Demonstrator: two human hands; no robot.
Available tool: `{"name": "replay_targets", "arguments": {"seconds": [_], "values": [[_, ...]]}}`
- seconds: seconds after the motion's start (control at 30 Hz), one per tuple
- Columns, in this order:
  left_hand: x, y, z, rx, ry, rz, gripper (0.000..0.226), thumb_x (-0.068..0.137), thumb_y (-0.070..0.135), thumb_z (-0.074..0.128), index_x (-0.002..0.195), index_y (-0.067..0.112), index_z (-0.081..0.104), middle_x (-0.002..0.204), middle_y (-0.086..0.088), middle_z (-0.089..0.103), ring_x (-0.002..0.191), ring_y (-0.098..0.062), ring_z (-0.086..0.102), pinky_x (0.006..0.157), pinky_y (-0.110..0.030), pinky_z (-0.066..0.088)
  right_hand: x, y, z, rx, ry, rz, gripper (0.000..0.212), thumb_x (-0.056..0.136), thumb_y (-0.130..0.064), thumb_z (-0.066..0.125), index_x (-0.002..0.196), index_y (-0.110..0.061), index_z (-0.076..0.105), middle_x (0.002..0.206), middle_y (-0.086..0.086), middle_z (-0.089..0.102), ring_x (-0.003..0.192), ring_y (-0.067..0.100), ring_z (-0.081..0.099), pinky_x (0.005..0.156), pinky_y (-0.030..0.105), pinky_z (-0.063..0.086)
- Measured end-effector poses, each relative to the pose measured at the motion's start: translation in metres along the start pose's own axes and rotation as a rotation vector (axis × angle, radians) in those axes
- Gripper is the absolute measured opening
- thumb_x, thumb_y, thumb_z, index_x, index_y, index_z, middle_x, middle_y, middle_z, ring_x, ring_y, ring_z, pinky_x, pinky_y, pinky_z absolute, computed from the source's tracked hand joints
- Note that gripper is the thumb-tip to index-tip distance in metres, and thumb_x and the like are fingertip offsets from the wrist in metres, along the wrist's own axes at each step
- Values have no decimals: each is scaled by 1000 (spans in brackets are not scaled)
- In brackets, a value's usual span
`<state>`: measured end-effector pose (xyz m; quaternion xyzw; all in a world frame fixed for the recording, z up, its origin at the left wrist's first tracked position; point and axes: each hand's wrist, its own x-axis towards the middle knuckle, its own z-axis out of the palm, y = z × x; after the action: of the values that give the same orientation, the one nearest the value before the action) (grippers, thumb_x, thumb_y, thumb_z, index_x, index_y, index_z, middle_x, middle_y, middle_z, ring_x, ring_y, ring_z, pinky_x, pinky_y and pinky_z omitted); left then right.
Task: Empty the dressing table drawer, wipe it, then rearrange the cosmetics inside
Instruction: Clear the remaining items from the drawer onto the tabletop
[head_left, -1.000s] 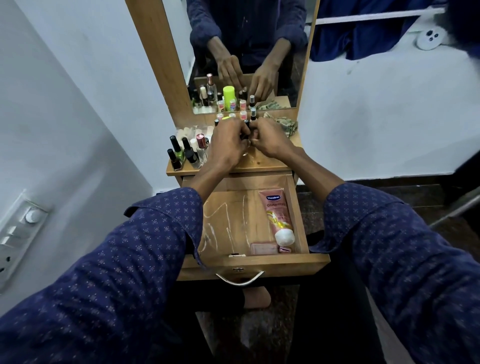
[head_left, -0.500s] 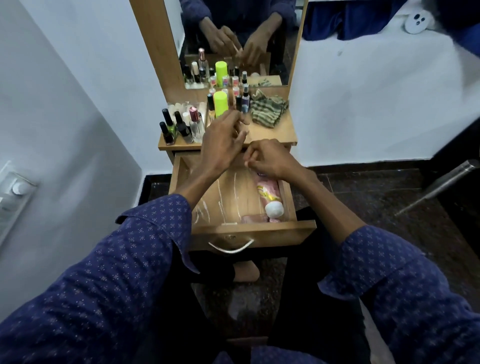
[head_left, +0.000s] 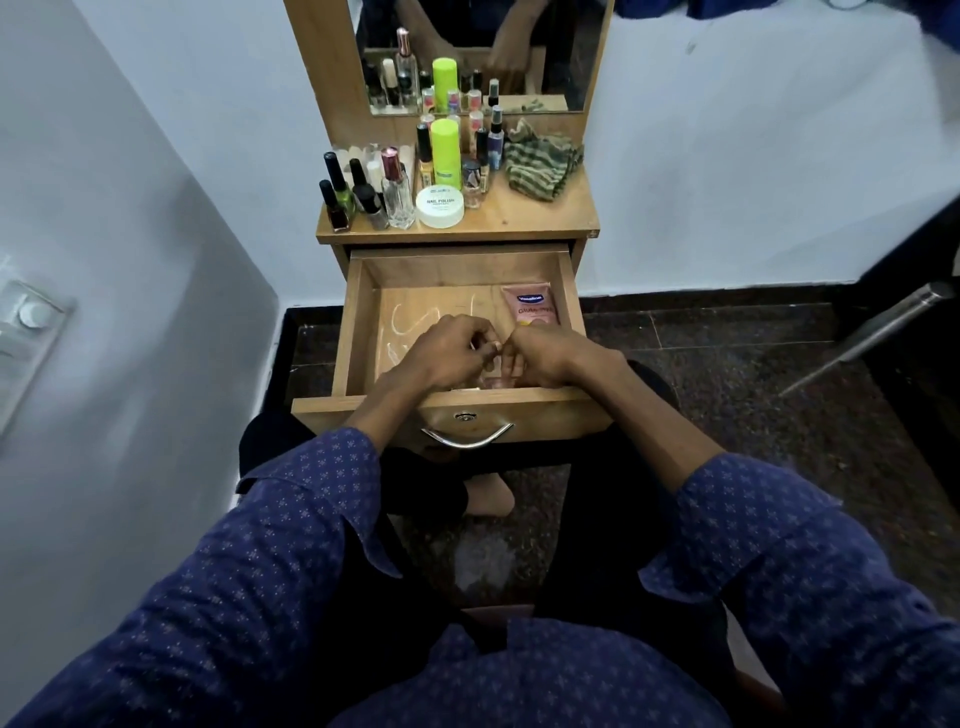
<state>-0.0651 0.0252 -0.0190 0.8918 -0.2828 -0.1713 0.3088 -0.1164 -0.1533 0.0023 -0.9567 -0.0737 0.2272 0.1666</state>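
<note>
The person is wearing a long-sleeved shirt in dark navy blue, printed all over with a small, regularly spaced pale motif, something like tiny crosses or florets. The left sleeve (head_left: 291, 525) is ending in an open cuff, its edges flaring apart and showing a darker inner lining. The right sleeve (head_left: 753, 525) is sitting further up the forearm, its cuff likewise loose and unbuttoned. The same printed cloth is covering the torso (head_left: 519, 675) at the bottom of the view. Dark trousers (head_left: 608, 519), plain black, are covering the legs. One bare foot (head_left: 488, 493) is showing. Both hands are bare; no rings or watch discernible.
</note>
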Motion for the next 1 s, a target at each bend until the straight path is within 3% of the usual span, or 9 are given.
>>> {"name": "replay_targets", "arguments": {"seconds": [0.13,0.3,0.37,0.5,0.7,0.8,0.9,1.0], "values": [[-4,1,1,-4,-65,-62,11,92,19,68,95,23,78,85,7,77,84,-14,73,86,-40,60,0,1,1,-24,-7,21,11,87,-15,78,92,-25,79,100,-3,71,96,17,68,92,42,59],[-6,3,0,24,-117,-137,18,90,21,63,80,32,74,79,16,71,88,-15,71,87,-36,59,-5,-1,4,-47,32,35,4,92,-25,73,95,-24,76,106,3,71,100,23,67,92,43,57],[-7,4,0,-2,-145,-151,19,89,21,63,78,31,75,84,10,73,94,-20,71,89,-36,58,-6,-1,3,-43,27,32,10,94,-28,71,98,-20,76,106,4,73,100,23,67,92,44,57],[-9,8,-1,-37,-218,-170,20,92,26,64,93,21,82,98,-3,78,97,-23,71,90,-38,56,-4,-5,1,-64,-38,34,29,93,-44,72,101,-16,77,105,8,74,99,27,67,90,45,57],[-11,10,-3,-75,-188,-129,22,88,8,61,84,21,79,91,2,77,83,-10,65,70,-19,48,-2,-3,3,-133,-8,16,26,95,-41,69,104,-16,71,109,9,70,102,28,64,86,38,51],[-12,9,-2,-123,-195,-122,16,88,8,62,84,17,74,87,2,77,73,-1,65,66,-18,46,-3,-4,2,-132,11,8,17,95,-36,68,100,-20,64,106,7,66,100,26,60,83,37,49],[-10,8,-1,-168,-195,-125,10,89,10,64,90,17,71,92,-1,77,80,-11,65,72,-25,50,-1,-2,-1,-87,-3,7,14,93,-33,72,97,-22,65,101,1,65,98,22,61,87,40,54],[-9,5,-1,-169,-227,-144,8,90,12,68,94,17,71,86,1,73,74,-12,61,68,-26,48,0,-3,-4,-11,-44,-8,16,91,-30,77,84,-27,64,89,-8,62,93,18,62,83,37,54]]}}
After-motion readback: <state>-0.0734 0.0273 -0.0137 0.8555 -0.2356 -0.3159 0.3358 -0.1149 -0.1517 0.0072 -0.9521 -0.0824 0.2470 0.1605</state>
